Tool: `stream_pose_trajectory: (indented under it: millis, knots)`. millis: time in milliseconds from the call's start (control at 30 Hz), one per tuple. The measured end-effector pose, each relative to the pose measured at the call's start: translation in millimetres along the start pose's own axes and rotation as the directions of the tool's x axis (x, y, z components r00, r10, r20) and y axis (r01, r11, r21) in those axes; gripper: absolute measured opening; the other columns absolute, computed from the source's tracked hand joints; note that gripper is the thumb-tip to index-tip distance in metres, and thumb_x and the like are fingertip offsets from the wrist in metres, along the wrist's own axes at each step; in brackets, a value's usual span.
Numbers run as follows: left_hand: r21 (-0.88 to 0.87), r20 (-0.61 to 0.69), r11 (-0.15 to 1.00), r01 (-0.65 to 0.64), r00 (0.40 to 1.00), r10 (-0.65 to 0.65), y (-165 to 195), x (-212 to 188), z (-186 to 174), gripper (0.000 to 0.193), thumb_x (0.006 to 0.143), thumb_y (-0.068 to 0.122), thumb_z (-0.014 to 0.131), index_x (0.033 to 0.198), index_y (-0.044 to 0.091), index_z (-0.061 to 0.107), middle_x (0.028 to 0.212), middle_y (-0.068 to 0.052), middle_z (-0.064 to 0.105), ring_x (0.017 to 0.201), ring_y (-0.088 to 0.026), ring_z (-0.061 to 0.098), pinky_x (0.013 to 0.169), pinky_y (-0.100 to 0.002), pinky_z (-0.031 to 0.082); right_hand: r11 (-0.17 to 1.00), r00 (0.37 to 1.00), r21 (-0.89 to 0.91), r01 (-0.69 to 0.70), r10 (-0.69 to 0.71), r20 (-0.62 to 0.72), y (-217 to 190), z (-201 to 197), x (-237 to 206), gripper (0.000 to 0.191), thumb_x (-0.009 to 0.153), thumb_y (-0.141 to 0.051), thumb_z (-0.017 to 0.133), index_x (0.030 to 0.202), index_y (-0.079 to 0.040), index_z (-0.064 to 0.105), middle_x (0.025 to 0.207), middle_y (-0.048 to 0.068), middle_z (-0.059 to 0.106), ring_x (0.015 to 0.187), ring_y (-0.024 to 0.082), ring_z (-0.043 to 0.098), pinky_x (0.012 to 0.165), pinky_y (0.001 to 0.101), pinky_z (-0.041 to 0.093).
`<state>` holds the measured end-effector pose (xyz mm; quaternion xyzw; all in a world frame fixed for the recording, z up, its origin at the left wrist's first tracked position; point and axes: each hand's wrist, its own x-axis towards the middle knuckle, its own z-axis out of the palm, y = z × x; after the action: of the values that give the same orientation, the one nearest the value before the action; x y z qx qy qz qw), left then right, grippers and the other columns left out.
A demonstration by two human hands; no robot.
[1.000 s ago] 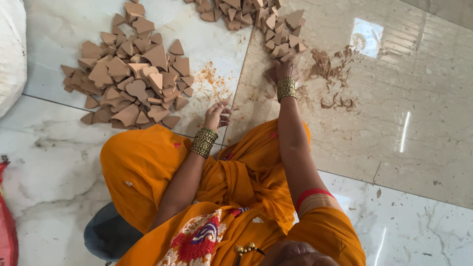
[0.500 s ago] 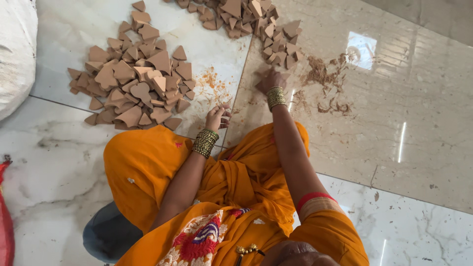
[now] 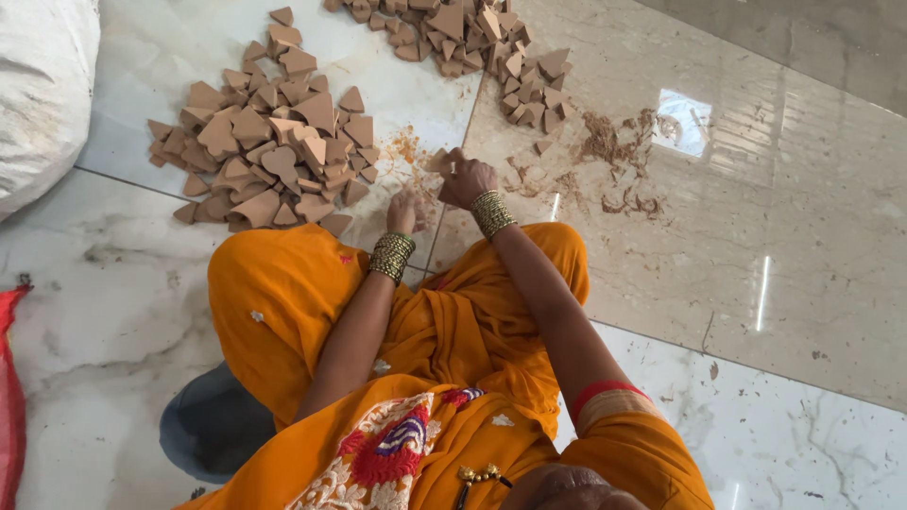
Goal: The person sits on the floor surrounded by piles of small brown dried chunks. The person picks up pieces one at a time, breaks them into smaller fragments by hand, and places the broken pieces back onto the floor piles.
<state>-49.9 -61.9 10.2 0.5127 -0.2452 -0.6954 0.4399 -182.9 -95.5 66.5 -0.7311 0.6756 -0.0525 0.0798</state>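
My right hand [image 3: 466, 179] is closed around a small brown clay piece [image 3: 438, 161], held just above the floor in front of my knees. My left hand [image 3: 406, 210] rests close beside it, fingers curled toward the piece; I cannot make out whether it holds anything. Both wrists wear stacked gold bangles. A heap of teardrop-shaped clay pieces [image 3: 269, 156] lies to the left of my hands. A second heap [image 3: 472, 42] lies farther off, at the top of the view.
Clay crumbs and dust [image 3: 614, 161] are strewn over the glossy beige tile to the right of my hands. A white sack [image 3: 42, 90] sits at the far left, and a red bag edge [image 3: 9, 397] at the lower left. My orange-clad knees [image 3: 274, 283] fill the near floor.
My right hand has drawn back from the far heap toward my knees, carrying a clay piece, and now sits next to my left hand. The left hand has barely shifted.
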Motion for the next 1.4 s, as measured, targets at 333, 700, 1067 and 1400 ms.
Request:
stream_pose_trajectory:
  millis: [333, 700, 1067, 1400]
  knots:
    - [0.174, -0.036, 0.985, -0.012, 0.999, 0.019, 5.8, -33.6, -11.5, 0.045, 0.101, 0.036, 0.053, 0.13, 0.003, 0.058, 0.098, -0.013, 0.074, 0.073, -0.022, 0.074, 0.059, -0.036, 0.064, 0.966, 0.975, 0.137, 0.221, -0.215, -0.054, -42.6, 8.7, -63.7, 0.039, 0.096, -0.049, 0.058, 0.114, -0.018, 0.073, 0.082, 0.013, 0.076, 0.072, 0.03, 0.074, 0.066, 0.0444, 0.058]
    - [-0.056, 0.23, 0.991, -0.122, 0.964, 0.131, 7.5, -56.2, -9.1, 0.032, 0.09, 0.004, 0.069, 0.121, 0.0, 0.06, 0.107, -0.012, 0.074, 0.089, -0.025, 0.078, 0.07, -0.035, 0.067, 0.453, 0.99, 0.888, -0.079, 0.138, 0.017, -12.2, -13.6, -70.3, 0.036, 0.102, -0.034, 0.063, 0.11, 0.0, 0.074, 0.094, 0.016, 0.078, 0.077, 0.021, 0.073, 0.069, 0.0361, 0.06]
    - [0.78, 0.217, 0.523, -0.343, 0.932, 0.289, 1.8, -72.4, -5.4, 0.034, 0.09, 0.035, 0.076, 0.105, 0.006, 0.078, 0.089, -0.018, 0.077, 0.083, -0.033, 0.075, 0.079, -0.043, 0.061, 0.744, 0.969, 0.666, 0.045, 0.129, -0.21, -51.5, 2.8, -89.2, 0.038, 0.097, -0.039, 0.065, 0.105, -0.003, 0.075, 0.089, 0.017, 0.079, 0.078, 0.028, 0.078, 0.071, 0.0384, 0.061]
    - [0.885, 0.106, 0.392, -0.252, 0.927, 0.359, 5.5, -63.1, -6.1, 0.032, 0.102, 0.032, 0.056, 0.098, 0.008, 0.076, 0.095, -0.018, 0.074, 0.088, -0.036, 0.071, 0.078, -0.048, 0.057, 0.806, 0.97, 0.593, -0.001, 0.145, -0.195, -63.4, 10.3, -90.7, 0.036, 0.098, -0.038, 0.065, 0.108, -0.005, 0.076, 0.093, 0.02, 0.077, 0.082, 0.032, 0.076, 0.073, 0.0416, 0.061]
